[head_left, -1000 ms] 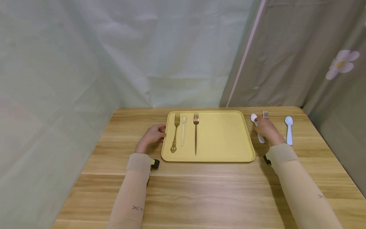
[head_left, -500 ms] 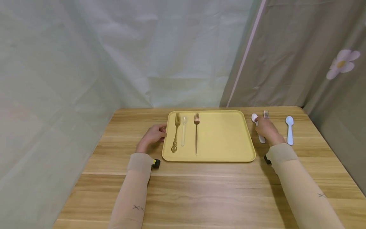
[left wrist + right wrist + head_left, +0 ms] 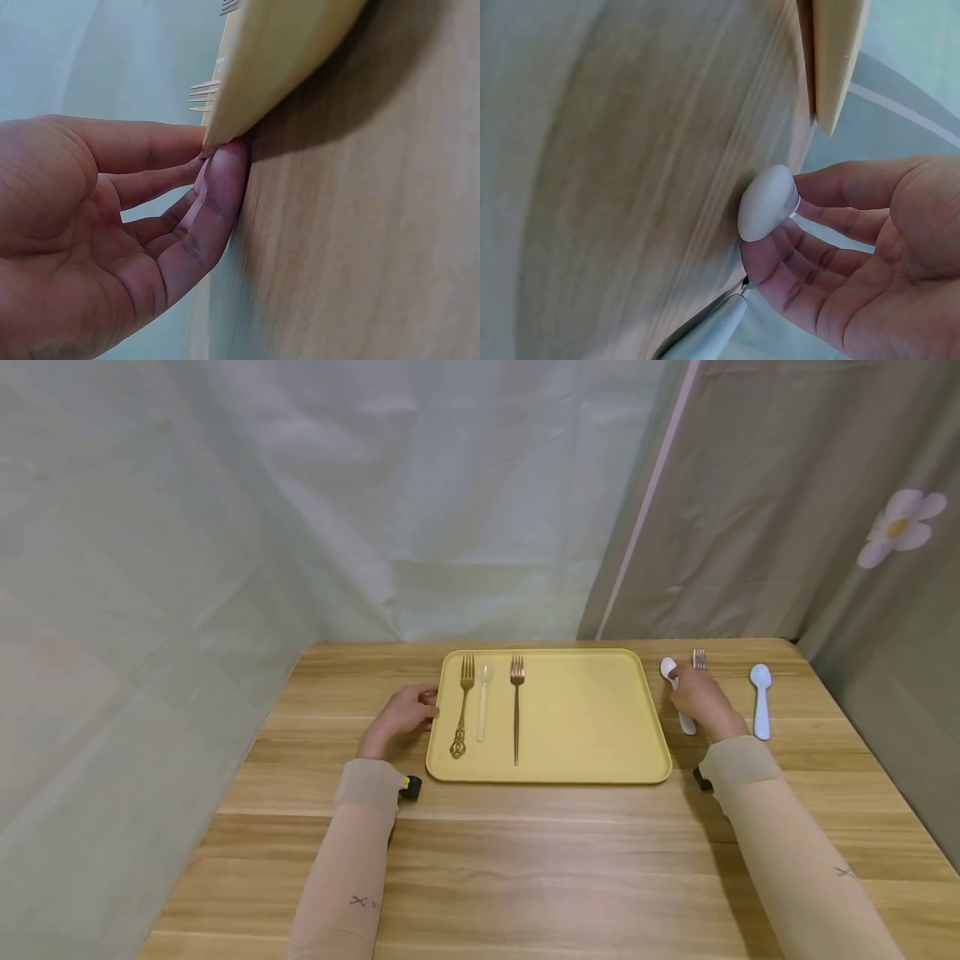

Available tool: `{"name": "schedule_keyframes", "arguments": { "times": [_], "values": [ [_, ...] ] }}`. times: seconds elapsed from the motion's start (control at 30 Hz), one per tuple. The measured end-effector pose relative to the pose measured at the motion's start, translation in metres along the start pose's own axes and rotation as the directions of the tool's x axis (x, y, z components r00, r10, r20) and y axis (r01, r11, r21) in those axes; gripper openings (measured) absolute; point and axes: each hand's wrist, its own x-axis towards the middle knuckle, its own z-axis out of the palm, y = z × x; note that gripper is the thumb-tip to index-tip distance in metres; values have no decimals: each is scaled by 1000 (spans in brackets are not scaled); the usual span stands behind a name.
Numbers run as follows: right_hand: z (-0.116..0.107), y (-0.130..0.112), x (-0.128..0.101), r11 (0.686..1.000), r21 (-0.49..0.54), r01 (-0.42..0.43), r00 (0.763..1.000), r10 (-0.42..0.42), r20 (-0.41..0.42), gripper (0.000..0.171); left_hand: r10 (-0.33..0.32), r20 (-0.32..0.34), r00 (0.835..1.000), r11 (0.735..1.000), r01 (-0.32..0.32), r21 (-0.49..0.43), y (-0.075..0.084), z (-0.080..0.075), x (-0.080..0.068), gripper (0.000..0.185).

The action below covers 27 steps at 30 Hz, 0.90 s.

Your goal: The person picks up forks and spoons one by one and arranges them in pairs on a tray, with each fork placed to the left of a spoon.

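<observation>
At the tray's left edge, my left hand (image 3: 401, 712) pinches the rim of a yellow tray (image 3: 592, 718) between thumb and fingers; the left wrist view shows the rim (image 3: 247, 82) between them. On the tray lie an ornate gold fork (image 3: 462, 706), a clear spoon (image 3: 483, 702) and a copper-coloured fork (image 3: 517, 714), side by side. Right of the tray, my right hand (image 3: 705, 700) pinches a white spoon (image 3: 686, 723), its rounded handle end (image 3: 769, 204) seen in the right wrist view. A fork (image 3: 699, 658) sits just beside it, mostly hidden by the hand.
A light blue spoon (image 3: 761, 702) lies farther right on the wooden table (image 3: 540, 868). Grey-green curtains (image 3: 480, 510) hang behind the table's back edge and at both sides.
</observation>
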Motion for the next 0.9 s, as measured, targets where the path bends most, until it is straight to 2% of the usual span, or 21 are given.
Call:
{"name": "schedule_keyframes", "arguments": {
  "times": [0.43, 0.7, 0.9],
  "values": [
    [-1, 3, 2, 1000, 7, 15, 1000, -16, 15, 48, -18, 11, 1000, 999, 19, -38, 2, 0, -1, 56],
    [-3, 2, 3, 1000, 6, 24, 1000, -25, 19, 48, -17, 6, 1000, 1000, 17, -6, 0, -1, 0, 54],
    [-6, 2, 1, 1000, 21, 21, 1000, -21, 16, 51, -12, 12, 1000, 1000, 12, -18, -1, -2, 1, 55]
  ]
}}
